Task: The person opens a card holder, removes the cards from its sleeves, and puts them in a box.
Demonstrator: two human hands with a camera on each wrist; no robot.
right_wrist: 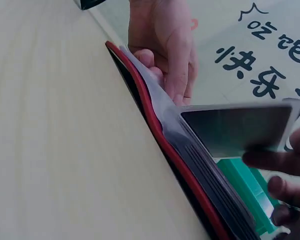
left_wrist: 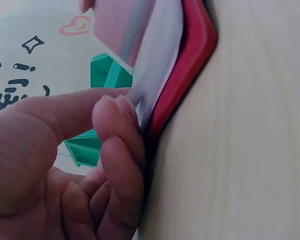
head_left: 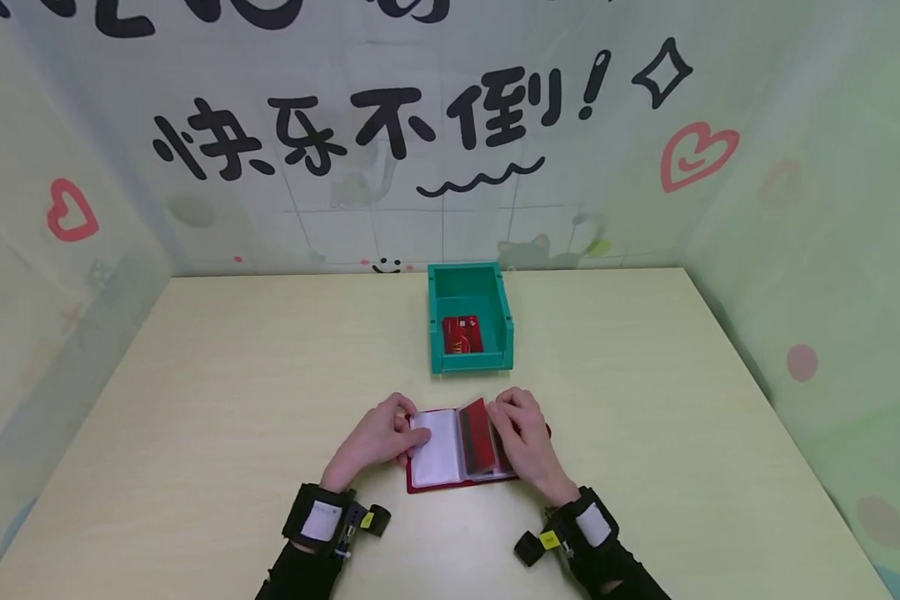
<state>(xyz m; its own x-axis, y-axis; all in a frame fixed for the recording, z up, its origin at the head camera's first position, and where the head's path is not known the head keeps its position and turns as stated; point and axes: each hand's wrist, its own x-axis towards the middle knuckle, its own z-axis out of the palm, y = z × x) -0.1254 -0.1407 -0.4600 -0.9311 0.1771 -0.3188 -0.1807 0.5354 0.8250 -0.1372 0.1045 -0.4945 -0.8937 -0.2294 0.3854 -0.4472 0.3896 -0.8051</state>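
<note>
Holder: a small red holder [left_wrist: 190, 57] lies spread on the bench [head_left: 270, 375], between the fingers of both hands.
Left fingers: those of the left hand [head_left: 378, 433] pinch the edge of the flat leaf [head_left: 435, 458], thumb on top.
Right fingers: those of the right hand [head_left: 525, 437] hold the outer edge of the raised leaf [right_wrist: 235, 130], which tilts up from the holder's middle.
Held card: the card [head_left: 480, 437] in that raised leaf, just left of the right fingers, shows red on one side and dark on the other.
Holder's handling: probably light, with a fairly stiff cover; best steadied by its cover edge, beside the left fingers.
Leaf handling: likely thin, floppy, slick plastic that could crease or tear; best pinched at the outer edge, where the right fingers are.
Card handling: likely light, stiff and smooth; best taken by its edges.
Bin: a teal bin [head_left: 472, 362], beyond both hands' fingers, apart from the holder; a red card [head_left: 462, 336] lies inside, near its front wall.
Count: one holder, one bin, two cards plainly seen; the leaves stacked below the raised one cannot be counted.
</note>
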